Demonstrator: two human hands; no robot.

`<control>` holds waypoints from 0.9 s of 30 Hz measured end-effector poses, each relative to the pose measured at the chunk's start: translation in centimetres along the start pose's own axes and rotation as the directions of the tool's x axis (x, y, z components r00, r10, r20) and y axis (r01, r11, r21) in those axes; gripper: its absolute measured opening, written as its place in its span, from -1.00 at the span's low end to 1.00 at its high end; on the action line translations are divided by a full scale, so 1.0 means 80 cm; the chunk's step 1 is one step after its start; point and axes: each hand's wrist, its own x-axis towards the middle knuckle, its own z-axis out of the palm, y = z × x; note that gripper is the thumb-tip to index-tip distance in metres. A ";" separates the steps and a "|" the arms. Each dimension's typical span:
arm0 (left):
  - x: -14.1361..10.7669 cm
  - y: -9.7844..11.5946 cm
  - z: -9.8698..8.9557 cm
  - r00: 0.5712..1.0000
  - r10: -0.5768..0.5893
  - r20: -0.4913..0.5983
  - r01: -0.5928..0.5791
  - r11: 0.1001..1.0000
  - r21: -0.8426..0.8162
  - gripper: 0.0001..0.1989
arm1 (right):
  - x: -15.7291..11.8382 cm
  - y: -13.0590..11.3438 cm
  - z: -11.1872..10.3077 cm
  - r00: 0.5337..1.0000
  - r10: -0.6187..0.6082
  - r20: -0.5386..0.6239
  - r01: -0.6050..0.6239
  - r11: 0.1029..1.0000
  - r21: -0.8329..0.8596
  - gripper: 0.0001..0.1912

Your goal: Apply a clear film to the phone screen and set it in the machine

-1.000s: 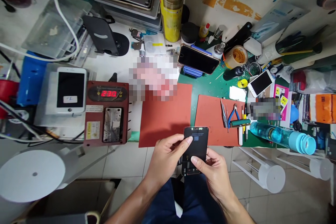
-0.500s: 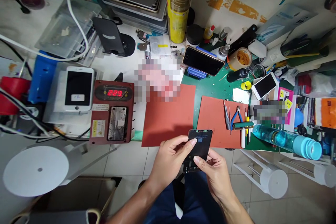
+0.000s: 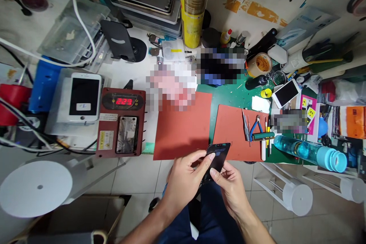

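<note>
A black phone screen panel (image 3: 219, 156), tilted, is held between both hands just off the table's front edge. My left hand (image 3: 187, 173) pinches its upper left side, with the thumb lying on the dark face. On the lower right side, my right hand (image 3: 230, 183) grips the panel, its thumb on the same face and the fingers partly hidden behind. Beyond the hands are two reddish-brown mats, one at the left (image 3: 183, 129) and one at the right (image 3: 228, 131).
A red-brown heating device (image 3: 107, 122) and a white phone (image 3: 85, 97) are at the left. Blue-handled pliers (image 3: 258, 126) and slim tools rest on the right mat, beside a blue bottle (image 3: 305, 150). A yellow spray can (image 3: 193, 19) stands at the back.
The panel has tilted further, so its face looks narrower. Both hands keep their hold with only slight movement.
</note>
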 end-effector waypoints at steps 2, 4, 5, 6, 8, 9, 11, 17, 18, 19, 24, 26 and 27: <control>0.001 0.002 -0.002 1.000 -0.007 0.011 0.007 1.000 -0.027 -0.66 | -0.003 0.001 -0.001 1.000 -0.015 -0.013 0.014 1.000 -0.025 -0.62; 0.003 0.005 -0.004 0.999 -0.022 0.035 0.024 0.997 -0.074 -0.65 | -0.007 0.000 -0.002 0.999 -0.023 -0.028 0.021 0.998 -0.058 -0.64; 0.004 0.005 -0.006 0.998 -0.036 0.048 0.040 0.995 -0.095 -0.64 | -0.009 -0.001 -0.001 0.999 -0.023 -0.035 0.020 0.997 -0.074 -0.65; 0.005 0.006 -0.007 0.997 -0.051 0.061 0.058 0.992 -0.115 -0.63 | -0.011 -0.002 -0.001 0.999 -0.023 -0.040 0.020 0.996 -0.089 -0.65; 0.007 0.004 -0.009 0.993 -0.082 0.084 0.094 0.985 -0.145 -0.61 | -0.014 -0.005 0.000 0.998 -0.029 -0.049 0.024 0.993 -0.115 -0.66; 0.007 0.002 -0.010 0.991 -0.094 0.092 0.108 0.981 -0.159 -0.60 | -0.016 -0.006 0.001 0.998 -0.037 -0.051 0.030 0.992 -0.125 -0.66; 0.007 -0.002 -0.010 0.989 -0.103 0.102 0.120 0.975 -0.186 -0.60 | -0.019 -0.008 0.002 0.997 -0.047 -0.053 0.039 0.990 -0.137 -0.68; 0.005 -0.006 -0.009 0.986 -0.110 0.124 0.130 0.976 -0.174 -0.58 | -0.018 -0.012 -0.003 0.996 -0.082 -0.022 0.079 0.992 -0.103 -0.70; 0.006 -0.006 -0.010 0.984 -0.109 0.140 0.130 0.980 -0.148 -0.57 | -0.016 -0.015 -0.006 0.995 -0.101 -0.010 0.100 0.992 -0.076 -0.71; 0.007 -0.006 -0.011 0.980 -0.107 0.166 0.127 0.985 -0.119 -0.57 | -0.014 -0.018 -0.010 0.993 -0.114 0.007 0.114 0.992 -0.046 -0.72; 0.005 -0.021 -0.023 0.977 -0.182 0.106 0.207 0.928 -0.309 -0.37 | -0.007 -0.039 -0.024 0.994 -0.103 -0.044 0.107 0.989 0.102 -0.76; -0.005 -0.034 -0.018 0.963 -0.271 -0.011 0.221 0.809 -0.545 -0.15 | -0.009 -0.041 -0.020 0.986 -0.104 -0.133 0.128 0.973 0.193 -0.73; -0.013 -0.041 -0.010 0.953 -0.298 -0.046 0.202 0.744 -0.636 -0.08 | -0.012 -0.040 -0.015 0.981 -0.100 -0.165 0.138 0.961 0.239 -0.72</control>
